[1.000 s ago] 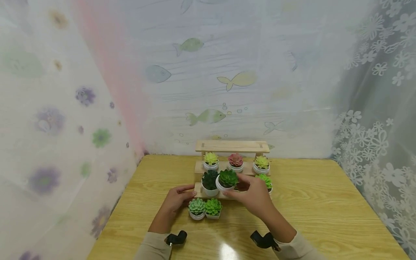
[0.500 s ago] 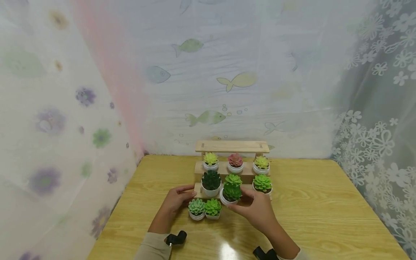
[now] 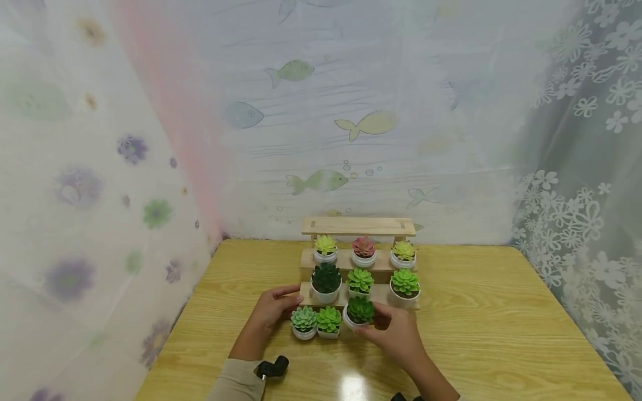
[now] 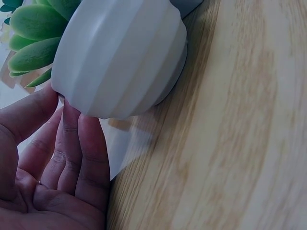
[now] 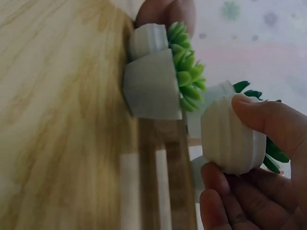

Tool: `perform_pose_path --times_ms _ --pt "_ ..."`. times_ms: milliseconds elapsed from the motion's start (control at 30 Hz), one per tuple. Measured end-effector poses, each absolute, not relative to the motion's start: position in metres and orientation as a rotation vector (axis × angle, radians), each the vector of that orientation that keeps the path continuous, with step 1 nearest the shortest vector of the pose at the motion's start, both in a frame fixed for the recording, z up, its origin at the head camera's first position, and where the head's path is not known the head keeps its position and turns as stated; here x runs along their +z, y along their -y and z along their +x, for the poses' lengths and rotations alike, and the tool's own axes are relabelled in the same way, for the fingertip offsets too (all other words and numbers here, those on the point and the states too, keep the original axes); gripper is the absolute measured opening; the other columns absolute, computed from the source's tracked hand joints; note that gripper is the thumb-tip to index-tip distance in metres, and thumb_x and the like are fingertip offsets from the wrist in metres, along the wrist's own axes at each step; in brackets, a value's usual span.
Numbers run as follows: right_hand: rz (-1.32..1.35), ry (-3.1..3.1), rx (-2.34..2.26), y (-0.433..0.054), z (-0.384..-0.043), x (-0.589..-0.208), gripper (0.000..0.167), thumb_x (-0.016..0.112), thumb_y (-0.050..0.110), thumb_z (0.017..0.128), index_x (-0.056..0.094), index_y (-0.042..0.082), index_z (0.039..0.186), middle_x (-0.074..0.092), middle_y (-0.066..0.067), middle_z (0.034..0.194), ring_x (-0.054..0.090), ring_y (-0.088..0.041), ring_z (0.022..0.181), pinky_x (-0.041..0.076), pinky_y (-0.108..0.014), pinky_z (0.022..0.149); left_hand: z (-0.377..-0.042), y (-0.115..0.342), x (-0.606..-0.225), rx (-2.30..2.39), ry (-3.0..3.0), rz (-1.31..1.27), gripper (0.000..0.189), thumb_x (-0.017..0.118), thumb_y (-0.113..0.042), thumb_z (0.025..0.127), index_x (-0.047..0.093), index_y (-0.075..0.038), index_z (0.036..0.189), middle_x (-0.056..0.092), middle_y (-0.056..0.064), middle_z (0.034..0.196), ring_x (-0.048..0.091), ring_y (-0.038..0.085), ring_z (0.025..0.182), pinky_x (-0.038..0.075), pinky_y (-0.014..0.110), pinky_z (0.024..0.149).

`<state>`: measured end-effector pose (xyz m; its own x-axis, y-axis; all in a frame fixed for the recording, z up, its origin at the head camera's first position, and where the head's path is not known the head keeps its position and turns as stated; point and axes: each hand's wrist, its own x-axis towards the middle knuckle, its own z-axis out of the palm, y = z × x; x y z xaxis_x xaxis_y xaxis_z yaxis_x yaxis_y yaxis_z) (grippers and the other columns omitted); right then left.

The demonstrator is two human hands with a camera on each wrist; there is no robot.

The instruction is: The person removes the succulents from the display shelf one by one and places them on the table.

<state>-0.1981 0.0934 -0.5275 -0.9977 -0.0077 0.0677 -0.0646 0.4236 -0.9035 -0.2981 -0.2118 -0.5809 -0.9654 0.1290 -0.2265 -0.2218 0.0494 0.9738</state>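
My right hand holds a dark green potted succulent between thumb and fingers. Its ribbed white pot is off the tabletop in the right wrist view, in front of the lower shelf. At the left end of the stepped wooden plant stand, my left hand pinches the lower shelf's edge; the near pot partly hides this grip in the left wrist view. On the table before the stand are a pale green succulent in a fluted white pot and a bright green succulent in a square pot.
The lower shelf carries a very dark succulent and two bright green succulents, one in the middle and one at right. Above them stand two yellow-green succulents and a red succulent. The wood-grain table meets patterned curtains behind.
My right hand has carried the dark green potted succulent from over the lower shelf forward and down, uncovering the bright green one in the shelf's middle. The left hand keeps its place.
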Motion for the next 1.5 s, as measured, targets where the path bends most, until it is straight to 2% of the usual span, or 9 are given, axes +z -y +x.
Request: perform_pose_path --times_ms 433,867,1500 --pt "0.045 2.681 1.575 -0.093 -0.200 -0.545 0.065 0.098 0.031 0.069 0.075 0.003 0.123 0.079 -0.006 0.102 0.074 -0.010 0.083 0.058 -0.022 0.071 -0.298 0.213 -0.580 2.015 -2.057 -0.107 0.050 0.080 -0.018 0.092 0.066 -0.002 0.137 0.080 0.008 0.096 0.075 0.014 0.079 0.060 0.031 0.069" --pt "0.076 2.701 1.649 -0.094 -0.204 -0.561 0.068 0.097 0.030 0.071 0.072 0.003 0.128 0.079 -0.009 0.107 0.076 -0.013 0.083 0.059 -0.022 0.070 -0.297 0.213 -0.580 2.023 -2.057 -0.094 0.049 0.080 -0.017 0.092 0.066 -0.001 0.137 0.080 0.008 0.095 0.075 0.014 0.079 0.060 0.031 0.069" --pt "0.122 2.682 1.634 -0.092 -0.204 -0.567 0.068 0.096 0.023 0.072 0.070 -0.004 0.129 0.079 -0.011 0.103 0.076 -0.017 0.086 0.059 -0.020 0.071 -0.300 0.213 -0.585 2.013 -2.061 -0.082 0.050 0.079 -0.018 0.093 0.065 -0.001 0.138 0.080 0.007 0.096 0.075 0.014 0.079 0.060 0.031 0.070"
